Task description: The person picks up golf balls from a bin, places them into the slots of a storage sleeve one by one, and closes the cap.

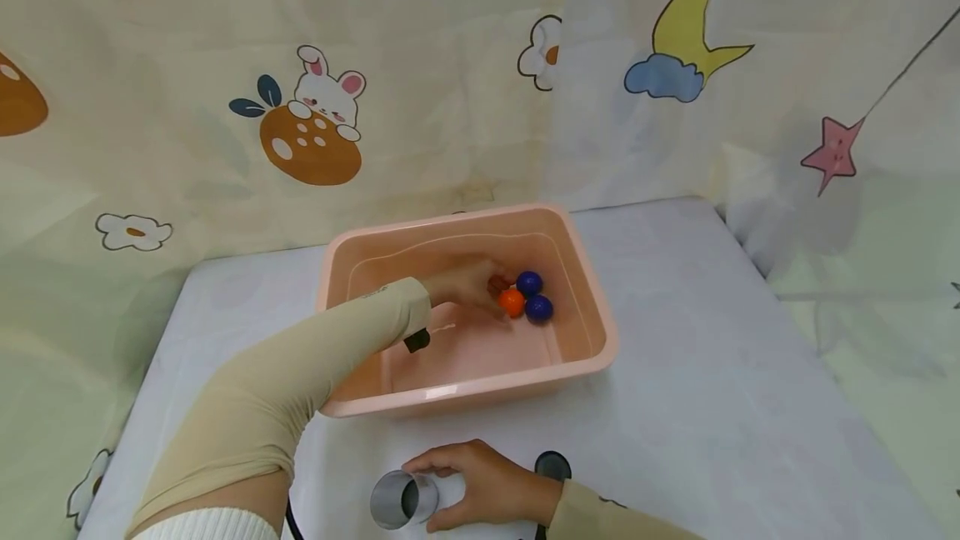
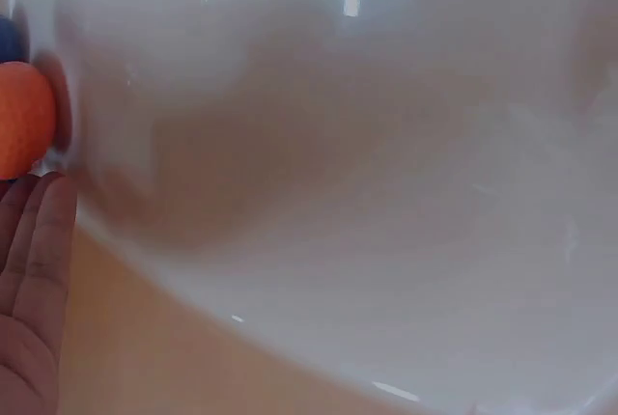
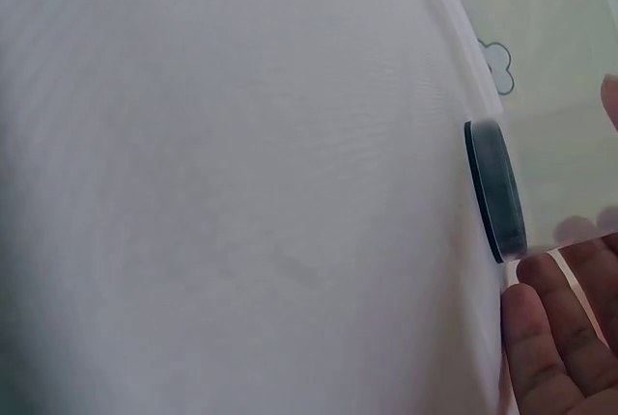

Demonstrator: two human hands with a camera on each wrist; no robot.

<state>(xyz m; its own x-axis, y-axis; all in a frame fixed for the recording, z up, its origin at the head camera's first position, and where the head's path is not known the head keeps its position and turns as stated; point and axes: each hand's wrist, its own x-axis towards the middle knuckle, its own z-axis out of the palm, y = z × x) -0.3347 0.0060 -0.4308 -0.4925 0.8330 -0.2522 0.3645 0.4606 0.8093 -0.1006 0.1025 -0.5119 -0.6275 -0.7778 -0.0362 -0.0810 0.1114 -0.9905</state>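
Observation:
My left hand (image 1: 468,286) reaches into a pink plastic basin (image 1: 465,397), its fingertips at an orange ball (image 1: 512,302). In the left wrist view the fingers (image 2: 43,241) look straight, touching or nearly touching that ball (image 2: 24,121). Against the orange ball lie two dark blue balls, one farther back (image 1: 529,282) and one nearer (image 1: 538,308). In front of the basin, my right hand (image 1: 495,486) grips a clear cup (image 1: 386,500) from the side, thumb and fingers around it. The cup has a dark base (image 3: 497,191), and its mouth is towards the head camera.
A white cloth (image 1: 697,373) covers the table. Behind it hangs a printed curtain (image 1: 450,107), close to the basin's back rim. A black cable (image 1: 294,519) runs beside the left sleeve (image 1: 300,382), which crosses over the basin's left front edge.

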